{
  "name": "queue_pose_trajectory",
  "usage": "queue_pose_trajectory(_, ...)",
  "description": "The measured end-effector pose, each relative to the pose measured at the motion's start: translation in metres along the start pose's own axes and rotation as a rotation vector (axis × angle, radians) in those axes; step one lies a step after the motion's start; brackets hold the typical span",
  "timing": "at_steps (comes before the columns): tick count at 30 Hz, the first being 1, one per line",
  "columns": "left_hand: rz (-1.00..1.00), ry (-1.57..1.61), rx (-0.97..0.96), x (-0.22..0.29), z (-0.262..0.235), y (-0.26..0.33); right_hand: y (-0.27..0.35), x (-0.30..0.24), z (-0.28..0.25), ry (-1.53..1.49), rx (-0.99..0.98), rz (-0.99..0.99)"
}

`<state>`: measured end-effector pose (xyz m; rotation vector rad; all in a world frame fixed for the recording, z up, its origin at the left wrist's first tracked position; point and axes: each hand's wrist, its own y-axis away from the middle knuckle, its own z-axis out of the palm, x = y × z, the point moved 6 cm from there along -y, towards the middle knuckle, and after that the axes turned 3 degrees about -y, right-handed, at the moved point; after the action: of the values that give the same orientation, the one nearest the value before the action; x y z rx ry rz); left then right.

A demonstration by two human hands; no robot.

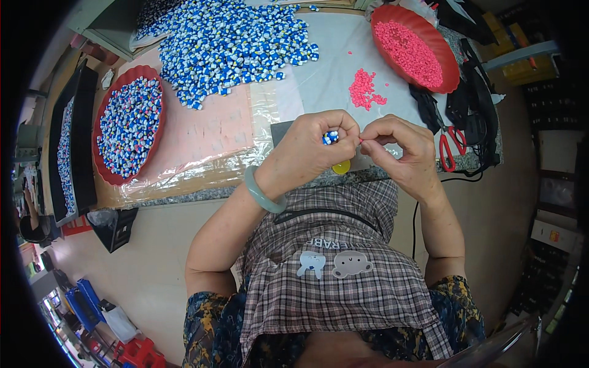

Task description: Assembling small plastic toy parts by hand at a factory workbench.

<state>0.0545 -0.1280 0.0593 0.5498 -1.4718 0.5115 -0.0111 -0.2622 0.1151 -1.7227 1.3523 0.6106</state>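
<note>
Over the surface's (175,197) near edge, the left hand (311,147) curls around blue-and-white pieces (330,138), probably keeping them ready, while the right hand (402,147) pinches a pink piece (361,140). Loose pink pieces (362,90) lie ahead, presumably for easy reach.

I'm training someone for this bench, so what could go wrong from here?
The tiny pink piece between the fingertips might slip and be hard to find.

The few blue-and-white pieces in the left hand could drop if its curl loosens.

The red-handled scissors lie by the table's front edge, near the right hand; a bump might knock them off.
</note>
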Motion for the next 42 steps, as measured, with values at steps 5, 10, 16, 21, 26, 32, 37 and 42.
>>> queue_pose_trajectory(5,-0.021,0.005,0.006,-0.001,-0.001,0.002,-0.002,-0.005,0.002,0.094,0.008,-0.064)
queue_pose_trajectory(10,-0.074,0.218,0.004,0.004,0.001,0.011,0.002,0.005,-0.001,0.033,0.054,-0.053)
queue_pose_trajectory(16,-0.074,0.229,-0.008,-0.005,-0.005,0.024,0.008,0.019,0.000,-0.274,-0.006,0.140)
queue_pose_trajectory(21,-0.036,0.136,0.011,-0.003,-0.007,0.032,0.015,0.024,0.004,-0.201,-0.126,0.201)
queue_pose_trajectory(26,-0.102,0.194,0.061,-0.006,-0.010,0.040,0.018,0.022,0.012,-0.085,-0.234,0.190)
queue_pose_trajectory(32,-0.176,0.397,0.062,-0.014,-0.015,0.052,0.022,0.018,0.024,0.113,-0.324,0.100)
queue_pose_trajectory(37,-0.174,0.338,0.127,-0.011,-0.020,0.060,0.021,0.011,0.028,0.191,-0.322,0.001)
queue_pose_trajectory(42,-0.143,0.330,0.147,-0.014,-0.021,0.062,0.019,0.002,0.032,0.302,-0.361,-0.077)
